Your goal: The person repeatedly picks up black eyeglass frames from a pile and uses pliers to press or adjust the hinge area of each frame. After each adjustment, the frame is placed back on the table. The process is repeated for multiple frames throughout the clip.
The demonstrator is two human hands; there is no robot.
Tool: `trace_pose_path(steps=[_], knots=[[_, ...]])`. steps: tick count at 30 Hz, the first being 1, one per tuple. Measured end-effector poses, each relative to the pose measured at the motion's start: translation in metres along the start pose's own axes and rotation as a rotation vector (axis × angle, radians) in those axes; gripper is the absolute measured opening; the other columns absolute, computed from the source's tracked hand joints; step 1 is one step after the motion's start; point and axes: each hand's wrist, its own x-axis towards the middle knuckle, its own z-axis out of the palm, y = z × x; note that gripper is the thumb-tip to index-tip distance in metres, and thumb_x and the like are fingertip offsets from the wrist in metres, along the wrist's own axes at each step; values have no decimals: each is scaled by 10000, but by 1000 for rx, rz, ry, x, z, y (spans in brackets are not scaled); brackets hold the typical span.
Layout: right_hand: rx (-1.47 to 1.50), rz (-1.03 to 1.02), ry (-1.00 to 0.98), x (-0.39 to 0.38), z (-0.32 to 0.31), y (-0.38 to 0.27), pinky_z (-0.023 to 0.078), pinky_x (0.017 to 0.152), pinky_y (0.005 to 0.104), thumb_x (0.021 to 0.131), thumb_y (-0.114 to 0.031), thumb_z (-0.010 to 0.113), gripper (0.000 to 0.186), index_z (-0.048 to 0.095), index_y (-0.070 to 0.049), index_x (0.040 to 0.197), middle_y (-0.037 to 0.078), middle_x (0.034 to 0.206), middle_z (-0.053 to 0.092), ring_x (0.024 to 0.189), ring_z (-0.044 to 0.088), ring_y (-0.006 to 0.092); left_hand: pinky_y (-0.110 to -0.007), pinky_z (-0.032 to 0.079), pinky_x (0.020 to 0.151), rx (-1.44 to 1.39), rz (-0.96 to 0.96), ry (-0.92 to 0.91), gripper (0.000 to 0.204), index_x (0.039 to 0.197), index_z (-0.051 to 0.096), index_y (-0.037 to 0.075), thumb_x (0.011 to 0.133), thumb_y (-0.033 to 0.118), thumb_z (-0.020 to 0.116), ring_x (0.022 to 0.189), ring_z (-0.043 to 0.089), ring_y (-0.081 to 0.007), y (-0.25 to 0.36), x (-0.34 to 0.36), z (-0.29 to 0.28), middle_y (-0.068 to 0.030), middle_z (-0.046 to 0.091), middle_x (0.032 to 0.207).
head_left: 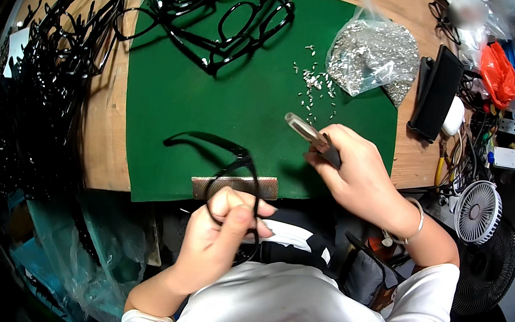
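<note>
My left hand is closed around the rim of a black eyeglass frame, held up at the mat's front edge. One temple of the frame stretches out to the left above the green mat. In my right hand is a pair of pliers, with dark handles and pale jaws pointing up and left. A scatter of small silvery metal pieces lies on the mat beyond the pliers. Below the frame, a ridged metal strip sits along the mat's near edge, partly covered by my left hand.
A tangle of black eyeglass frames covers the mat's far left. More black glasses parts heap up at the left. A clear bag of silvery pieces stands at the far right, near a black case and a white fan.
</note>
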Motion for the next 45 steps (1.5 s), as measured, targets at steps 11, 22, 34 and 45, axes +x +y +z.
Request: trace_pose_path(steps=[11,22,34,45], knots=[[1071,271,32,-6,33,-27,406,491,232,844,-169,569,177,491,-15,806,7,650,502,566,483,51,-263,498,719,129,231,133,501,1254,250,-4,815,-87,477,806,601,-187,-18,15,36,-185,526,1050],[1317,435,-238,2,20,-31,264,365,136,831,-285,585,237,487,-70,807,-35,573,482,456,404,6,-237,479,702,-164,20,-105,516,1263,226,14,812,-114,440,800,588,-136,18,7,20,-170,501,1089],[454,302,-866,-2,-43,-40,415,601,268,866,-329,521,313,520,-24,935,39,734,540,667,493,110,-334,533,612,-156,-114,-119,446,1172,383,-61,745,-133,486,656,621,-243,42,-6,1,-205,568,983],[203,206,-834,12,-46,-53,449,603,382,854,-316,500,402,509,78,932,190,664,565,652,579,309,-295,514,626,-138,-146,-155,420,1180,395,-34,776,-108,481,714,612,-202,39,-7,4,-174,560,1010]])
